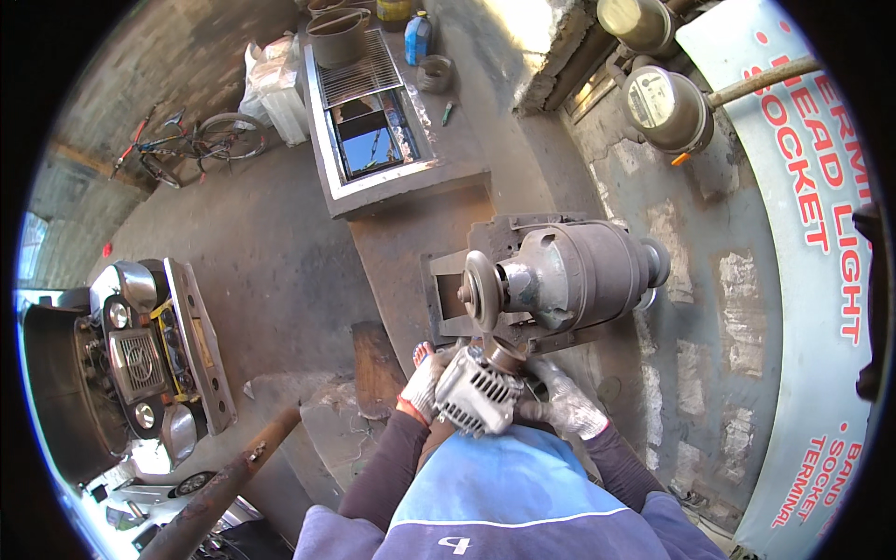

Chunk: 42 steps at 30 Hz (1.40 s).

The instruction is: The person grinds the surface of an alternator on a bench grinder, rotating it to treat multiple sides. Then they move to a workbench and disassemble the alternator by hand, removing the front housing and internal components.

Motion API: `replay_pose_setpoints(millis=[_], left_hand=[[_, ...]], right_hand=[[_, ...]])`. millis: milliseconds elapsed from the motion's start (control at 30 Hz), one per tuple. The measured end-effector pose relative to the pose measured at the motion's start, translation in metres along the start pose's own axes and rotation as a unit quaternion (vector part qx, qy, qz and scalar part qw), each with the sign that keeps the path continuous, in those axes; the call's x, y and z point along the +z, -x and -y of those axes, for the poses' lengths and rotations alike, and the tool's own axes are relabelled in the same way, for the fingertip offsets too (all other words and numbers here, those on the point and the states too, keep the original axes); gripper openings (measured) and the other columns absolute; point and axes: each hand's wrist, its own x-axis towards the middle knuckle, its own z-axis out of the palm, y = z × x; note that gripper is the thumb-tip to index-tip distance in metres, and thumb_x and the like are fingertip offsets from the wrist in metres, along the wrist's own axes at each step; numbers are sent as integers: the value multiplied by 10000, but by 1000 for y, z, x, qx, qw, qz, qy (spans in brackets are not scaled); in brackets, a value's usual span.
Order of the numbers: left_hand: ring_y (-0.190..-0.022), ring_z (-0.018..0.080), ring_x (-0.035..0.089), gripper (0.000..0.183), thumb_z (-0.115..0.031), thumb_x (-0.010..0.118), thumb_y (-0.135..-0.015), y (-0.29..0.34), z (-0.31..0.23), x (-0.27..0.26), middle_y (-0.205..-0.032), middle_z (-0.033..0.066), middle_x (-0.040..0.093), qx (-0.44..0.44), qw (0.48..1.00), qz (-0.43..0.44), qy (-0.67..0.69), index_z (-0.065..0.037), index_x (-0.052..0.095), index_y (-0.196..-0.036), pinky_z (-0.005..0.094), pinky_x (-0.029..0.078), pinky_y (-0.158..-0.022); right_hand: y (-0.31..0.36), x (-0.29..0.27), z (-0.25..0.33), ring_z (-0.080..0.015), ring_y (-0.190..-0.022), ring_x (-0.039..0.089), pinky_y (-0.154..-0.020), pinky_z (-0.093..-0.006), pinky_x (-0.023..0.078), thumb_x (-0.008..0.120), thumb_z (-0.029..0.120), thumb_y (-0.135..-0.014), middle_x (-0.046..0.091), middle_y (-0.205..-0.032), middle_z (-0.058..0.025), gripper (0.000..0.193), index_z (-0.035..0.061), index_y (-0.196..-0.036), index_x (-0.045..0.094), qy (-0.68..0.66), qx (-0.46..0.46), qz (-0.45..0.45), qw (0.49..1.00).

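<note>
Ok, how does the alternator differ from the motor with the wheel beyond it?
The alternator is bright silver with slots; the motor is dull grey-brown with a mostly smooth drum. The alternator is smaller than the motor. The left hand and right hand hold the alternator; neither holds the motor. Both have rounded bodies.

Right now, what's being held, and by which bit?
A slotted metal housing: left hand on its left side, right hand at its right side.

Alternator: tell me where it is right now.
In the head view, the alternator is low centre, between the gloved left hand and right hand, just below the round grey wheel.
</note>
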Motion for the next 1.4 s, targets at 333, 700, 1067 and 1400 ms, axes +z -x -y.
replay_pose_setpoints(millis=[333, 700, 1067, 1400], left_hand=[[-906, 114, 683, 174, -167, 604, -1105, 20, -34, 22, -1073, 13, 730, -174, 920, 61, 346, -50, 703, -1187, 272, 573, -822], [-1035, 205, 691, 584, -462, 465, -1126, 75, -100, 21, -1103, 169, 762, -55, 990, 8, -129, 31, 723, -1305, 343, 526, -982], [-1005, 493, 694, 366, -321, 598, -979, 9, -59, 9, -994, 307, 714, 196, 868, -104, -443, 32, 647, -1059, 523, 543, -859], [-984, 239, 751, 437, -179, 773, -878, -28, -54, -8, -1089, 199, 784, 111, 943, -82, -303, 66, 721, -1237, 348, 574, -895]], right_hand=[[3, 18, -21, -249, -1385, 575, -1217, -427, 459, 1063, 109, -529, 622, -1473, -96, 1182, 60, -1556, 478, -207, -71, 127, 968], [-1, 35, -31, -225, -1302, 620, -1186, -390, 477, 1032, 115, -585, 665, -1403, -80, 1084, 48, -1535, 515, -306, -69, 107, 944], [-23, 35, -22, -298, -1246, 674, -1078, -410, 525, 972, 525, -712, 715, -1323, -181, 966, 3, -1435, 601, -208, -23, -34, 977], [-45, 23, -11, -356, -1080, 752, -951, -453, 566, 776, 818, -774, 791, -1132, -189, 923, 43, -1272, 742, -38, 59, -84, 994]])
